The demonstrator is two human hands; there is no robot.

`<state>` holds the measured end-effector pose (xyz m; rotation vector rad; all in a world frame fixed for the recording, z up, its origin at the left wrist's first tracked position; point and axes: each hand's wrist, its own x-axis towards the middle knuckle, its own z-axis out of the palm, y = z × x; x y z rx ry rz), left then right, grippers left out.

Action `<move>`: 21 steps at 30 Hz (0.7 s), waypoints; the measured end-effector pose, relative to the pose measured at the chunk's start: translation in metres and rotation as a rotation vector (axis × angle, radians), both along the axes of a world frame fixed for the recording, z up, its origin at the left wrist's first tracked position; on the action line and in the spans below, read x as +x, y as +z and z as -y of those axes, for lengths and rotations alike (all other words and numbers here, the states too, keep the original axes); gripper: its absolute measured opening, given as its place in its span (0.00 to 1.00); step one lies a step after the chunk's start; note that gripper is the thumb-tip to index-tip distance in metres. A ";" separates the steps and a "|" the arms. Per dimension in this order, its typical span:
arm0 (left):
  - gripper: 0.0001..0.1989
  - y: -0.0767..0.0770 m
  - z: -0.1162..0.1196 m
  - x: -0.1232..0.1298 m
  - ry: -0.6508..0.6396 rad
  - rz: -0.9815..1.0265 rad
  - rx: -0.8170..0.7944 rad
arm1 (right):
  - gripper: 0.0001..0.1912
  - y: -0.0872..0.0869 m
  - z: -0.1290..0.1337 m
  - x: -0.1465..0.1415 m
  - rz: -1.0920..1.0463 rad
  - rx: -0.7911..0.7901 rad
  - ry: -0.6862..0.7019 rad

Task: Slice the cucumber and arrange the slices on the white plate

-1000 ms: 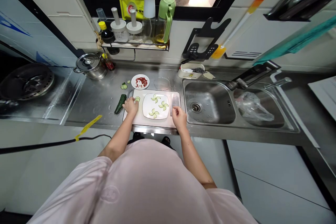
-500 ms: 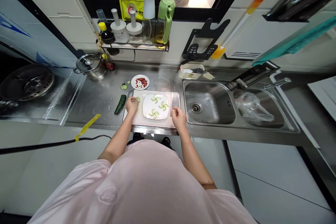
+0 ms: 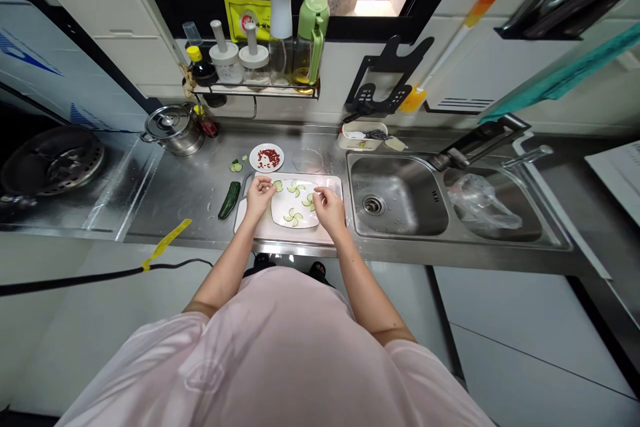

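Cucumber slices (image 3: 278, 185) are pinched in the fingertips of my left hand (image 3: 259, 196), at the upper left corner of a white plate (image 3: 285, 207). On the plate lie three pinwheels of thin cucumber slices (image 3: 293, 217); the right one is partly covered by my right hand (image 3: 330, 208). That hand is closed, fingertips and thumb together over the plate's right edge, and whatever it may hold is too small to make out. Beneath the plate is a light cutting board (image 3: 273, 232). A cucumber piece (image 3: 229, 200) rests left of the board.
Behind the board stands a small plate of chopped red pieces (image 3: 267, 157), with loose cucumber slices (image 3: 235, 166) beside it. A double sink (image 3: 400, 193) is on the right. At the left are a lidded pot (image 3: 174, 130) and a wok (image 3: 50, 160). A spice rack (image 3: 257, 90) hangs above.
My left hand has carried the cucumber slices right, from the board to the plate's upper left corner. My right hand has moved left and up, from the board's right side over the plate's edge.
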<state>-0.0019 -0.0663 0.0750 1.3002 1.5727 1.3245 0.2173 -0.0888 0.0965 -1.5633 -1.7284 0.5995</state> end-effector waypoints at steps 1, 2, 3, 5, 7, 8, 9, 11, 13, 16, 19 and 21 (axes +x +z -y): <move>0.13 0.006 0.001 0.002 -0.018 0.002 0.012 | 0.15 0.005 -0.002 -0.004 0.002 0.014 0.017; 0.13 0.011 0.003 0.004 -0.029 0.002 0.025 | 0.15 0.011 -0.004 -0.007 0.005 0.022 0.043; 0.13 0.016 0.004 0.006 -0.038 0.002 0.038 | 0.15 0.015 -0.005 -0.011 0.004 0.033 0.068; 0.12 0.026 0.007 0.008 -0.065 -0.007 0.063 | 0.14 0.024 -0.008 -0.017 0.006 0.063 0.122; 0.12 0.035 0.010 0.010 -0.098 -0.028 0.087 | 0.14 0.033 -0.010 -0.022 0.016 0.101 0.183; 0.13 0.038 0.011 0.011 -0.116 -0.044 0.099 | 0.14 0.037 -0.010 -0.025 0.029 0.116 0.215; 0.13 0.042 0.013 0.011 -0.132 -0.062 0.109 | 0.15 0.041 -0.011 -0.027 0.043 0.127 0.246; 0.13 0.050 0.016 0.013 -0.163 -0.102 0.120 | 0.15 0.047 -0.013 -0.031 0.071 0.138 0.305; 0.13 0.056 0.019 0.014 -0.191 -0.141 0.120 | 0.14 0.052 -0.014 -0.033 0.086 0.143 0.352; 0.13 0.063 0.022 0.016 -0.219 -0.171 0.121 | 0.12 0.054 -0.016 -0.036 0.087 0.153 0.390; 0.13 0.064 0.022 0.017 -0.230 -0.166 0.125 | 0.11 0.052 -0.017 -0.037 0.080 0.157 0.407; 0.13 0.062 0.022 0.017 -0.238 -0.159 0.127 | 0.11 0.050 -0.017 -0.037 0.079 0.149 0.415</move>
